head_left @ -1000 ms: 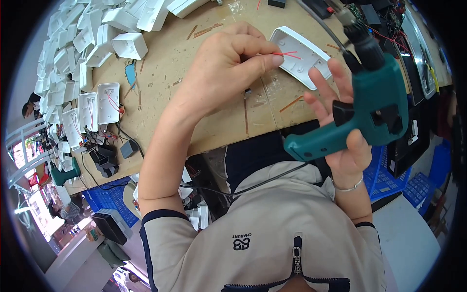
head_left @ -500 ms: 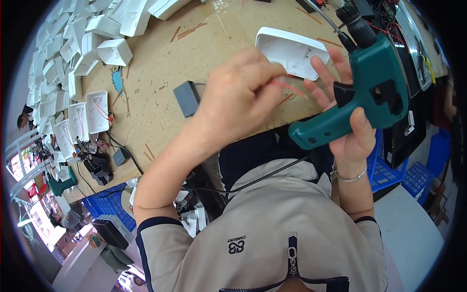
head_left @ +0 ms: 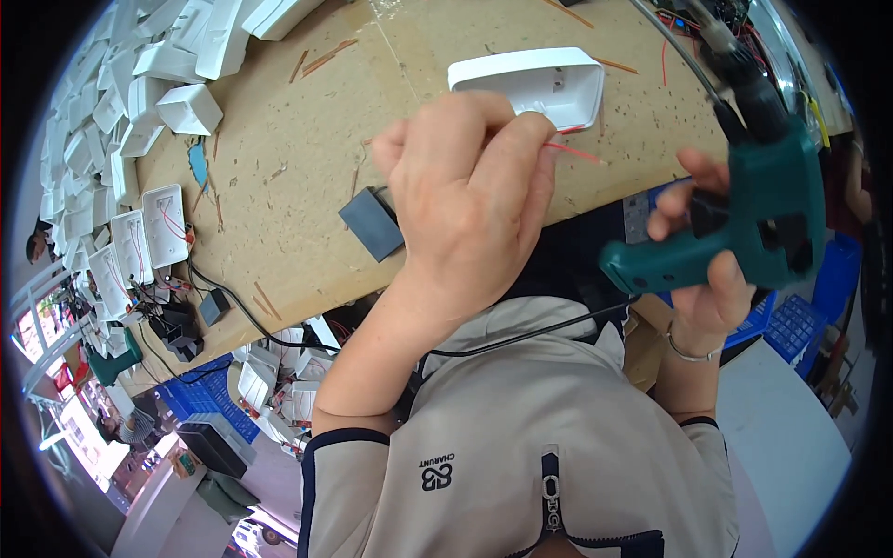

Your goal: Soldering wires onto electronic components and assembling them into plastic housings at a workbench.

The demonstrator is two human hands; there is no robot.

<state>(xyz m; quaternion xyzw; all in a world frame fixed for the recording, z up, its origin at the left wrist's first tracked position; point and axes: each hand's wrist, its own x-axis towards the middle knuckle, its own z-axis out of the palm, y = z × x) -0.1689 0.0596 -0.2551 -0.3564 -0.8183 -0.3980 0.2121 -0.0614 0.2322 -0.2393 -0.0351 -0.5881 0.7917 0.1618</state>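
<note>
Over the front part of the workbench, my left hand (head_left: 465, 200) is closed in a pinch on thin red wires (head_left: 577, 152), whose ends stick out past the fingertips to the right. Just behind it lies a white plastic housing (head_left: 584, 86), open side up and partly covered by the fingers. My right hand (head_left: 705, 302) holds a green soldering gun (head_left: 777, 209) by its handle, with some fingers at the dark trigger. The gun's front and thin metal tube point away from me and look blurred. Close to my left wrist sits a dark grey box (head_left: 372, 225).
White housings (head_left: 191, 110) are heaped at the far left. Several wired housings (head_left: 166, 226) stand in a row nearer, beside black adapters (head_left: 177, 325) and cables. Another green tool (head_left: 113, 358) rests at the left edge. A blue crate (head_left: 791, 321) stands low on the right.
My right hand has carried the soldering gun rightward and slightly nearer. My left hand has turned and still pinches the red wires. The view has shifted a little.
</note>
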